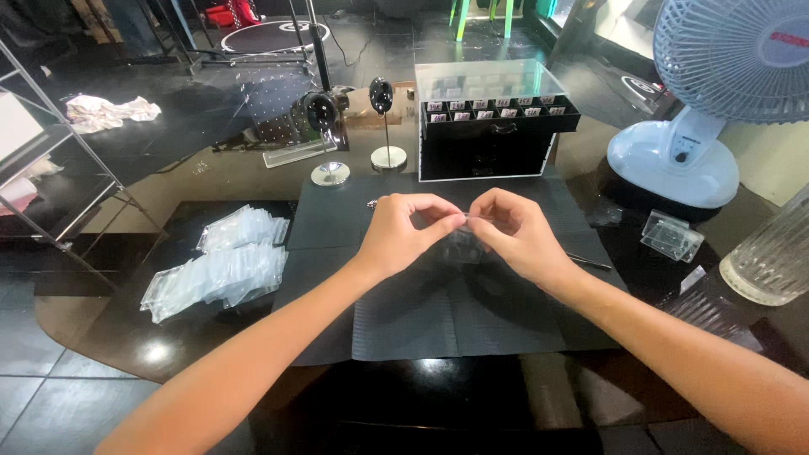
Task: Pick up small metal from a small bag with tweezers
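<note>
Two bare hands meet over the middle of a black ribbed mat [438, 320], and between them sits one small clear plastic case [461, 243], held just above the mat with its long axis running roughly left to right; which way its opening faces cannot be told. At far left, a loose heap of clear plastic packets [223, 265] lies on the dark glass table [126, 337], too many and too overlapped to count. The left hand [400, 236] has thumb and forefinger pressed together, pinching the case's left upper edge. Beyond it stand two small round mirrors on stems [324, 135]. The right hand [514, 232] pinches the case's right upper edge with its fingertips closed on it. Behind the hands, one black drawer organiser with a clear lid [493, 118] holds two rows of small labelled compartments. Further right sit one clear empty-looking box [672, 234], one white desk fan [691, 126], and one ribbed glass jug [775, 253].
</note>
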